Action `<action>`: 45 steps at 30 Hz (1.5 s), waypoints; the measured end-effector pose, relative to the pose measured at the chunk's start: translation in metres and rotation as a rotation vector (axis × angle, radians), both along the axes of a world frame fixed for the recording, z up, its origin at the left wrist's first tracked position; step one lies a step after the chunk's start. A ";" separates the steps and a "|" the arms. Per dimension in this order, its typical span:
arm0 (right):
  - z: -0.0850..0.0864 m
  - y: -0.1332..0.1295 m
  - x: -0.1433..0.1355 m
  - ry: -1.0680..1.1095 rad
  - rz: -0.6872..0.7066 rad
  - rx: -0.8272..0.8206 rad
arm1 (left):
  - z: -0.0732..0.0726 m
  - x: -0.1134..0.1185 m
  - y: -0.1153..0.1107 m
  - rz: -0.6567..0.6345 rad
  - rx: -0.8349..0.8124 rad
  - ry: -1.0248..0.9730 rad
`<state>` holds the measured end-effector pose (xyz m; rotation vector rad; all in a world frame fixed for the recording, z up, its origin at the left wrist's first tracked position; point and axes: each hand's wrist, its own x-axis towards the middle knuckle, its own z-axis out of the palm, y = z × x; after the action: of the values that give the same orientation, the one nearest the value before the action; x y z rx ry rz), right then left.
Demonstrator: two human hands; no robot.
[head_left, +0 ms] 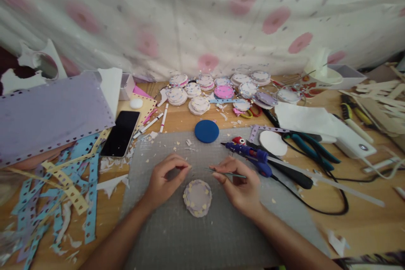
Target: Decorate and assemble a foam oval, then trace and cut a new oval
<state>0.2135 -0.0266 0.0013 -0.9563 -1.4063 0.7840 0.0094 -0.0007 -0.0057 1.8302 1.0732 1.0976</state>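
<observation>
Roughly between the left grip (167, 177), pinched together, contents unclear, and the right grip (238, 182), clamped on tweezers (234, 174), a decorated disc (198, 198) lies on their near side; beyond sit a blue disc (206, 131) and glue gun (247, 151).

Pale curtain (196, 17) (pink-flowered), wooden table (179, 121).

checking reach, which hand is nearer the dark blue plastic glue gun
Right. The right hand is just on the near side of the glue gun; the left hand is farther away, off to its left.
</observation>
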 end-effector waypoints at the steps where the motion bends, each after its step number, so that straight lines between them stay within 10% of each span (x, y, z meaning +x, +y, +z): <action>1: 0.000 0.000 0.000 -0.007 -0.017 0.013 | 0.000 0.000 0.000 0.009 -0.005 0.007; 45: -0.002 0.004 0.000 -0.166 -0.107 0.298 | -0.015 -0.013 0.006 0.387 -0.107 0.059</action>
<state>0.2134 -0.0222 -0.0008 -0.8693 -1.5508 0.4074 -0.0032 0.0050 -0.0210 1.6179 1.5360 1.1818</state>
